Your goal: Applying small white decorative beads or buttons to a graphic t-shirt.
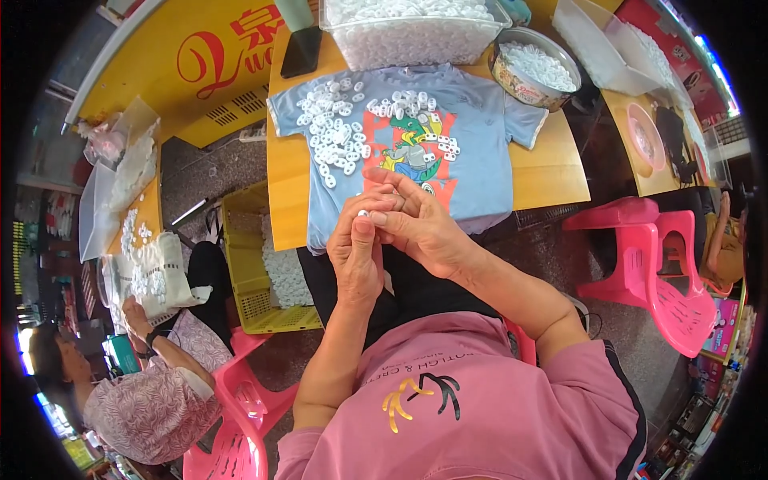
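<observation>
My left hand (pixel 356 252) and my right hand (pixel 420 228) meet above the near edge of the table, fingertips pressed together. A small white plastic piece (pixel 363 214) peeks out between the thumbs; the fingers hide most of it. Just beyond them a light blue T-shirt (pixel 484 168) with a cartoon print lies spread over the table. On its left part is a loose pile of white oval pieces (pixel 332 128) with dark dots. A smaller heap of the same pieces (pixel 404 104) sits at the top of the print, and several more pieces (pixel 442 146) lie flat in a cluster beside it.
At the back stand a clear tub (pixel 416 44) full of white pieces, a round tin (pixel 532 72) and a dark phone (pixel 301 53). A yellow crate (pixel 240 264) is left of my legs. Pink chairs (pixel 640 264) flank me. Another person (pixel 152 392) works at the left table.
</observation>
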Tool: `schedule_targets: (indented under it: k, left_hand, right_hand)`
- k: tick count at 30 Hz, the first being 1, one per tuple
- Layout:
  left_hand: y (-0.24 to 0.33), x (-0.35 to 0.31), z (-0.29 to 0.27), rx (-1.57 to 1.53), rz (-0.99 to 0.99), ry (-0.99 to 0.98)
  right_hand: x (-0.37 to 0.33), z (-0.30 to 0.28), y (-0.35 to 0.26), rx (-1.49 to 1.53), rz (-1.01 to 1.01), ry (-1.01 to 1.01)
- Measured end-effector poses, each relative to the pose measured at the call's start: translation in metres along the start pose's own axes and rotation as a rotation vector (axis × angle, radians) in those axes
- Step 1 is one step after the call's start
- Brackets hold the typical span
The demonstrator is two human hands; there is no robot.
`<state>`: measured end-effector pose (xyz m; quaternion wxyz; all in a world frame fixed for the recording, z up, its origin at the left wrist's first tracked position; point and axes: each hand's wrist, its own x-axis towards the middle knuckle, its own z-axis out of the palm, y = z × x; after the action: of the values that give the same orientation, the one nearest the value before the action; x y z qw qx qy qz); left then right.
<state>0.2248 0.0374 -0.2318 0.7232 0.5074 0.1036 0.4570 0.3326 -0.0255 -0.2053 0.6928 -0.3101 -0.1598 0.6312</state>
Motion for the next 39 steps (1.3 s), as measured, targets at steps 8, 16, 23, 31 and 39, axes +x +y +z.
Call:
schedule_targets:
  k: [8, 16, 23, 31, 39]
  left_hand:
    - [-0.005, 0.005, -0.005, -0.032, -0.185, 0.034]
    - [-0.003, 0.013, -0.019, 0.009, -0.159, 0.244]
    - [-0.001, 0.008, -0.029, -0.021, -0.218, 0.328]
    - [0.006, 0.006, -0.046, 0.058, -0.231, 0.365]
    - [0.002, 0.011, -0.044, 0.097, -0.264, 0.339]
  right_hand:
    - [0.010, -0.008, 0.000, -0.070, -0.004, 0.073]
    - [0.075, -0.049, -0.036, -0.792, -0.212, 0.181]
    - [0.135, -0.055, -0.064, -0.596, -0.259, 0.063]
    - [0.129, -0.072, -0.087, -0.976, -0.326, 0.202]
    - [0.174, -0.055, -0.055, -1.408, -0.546, 0.046]
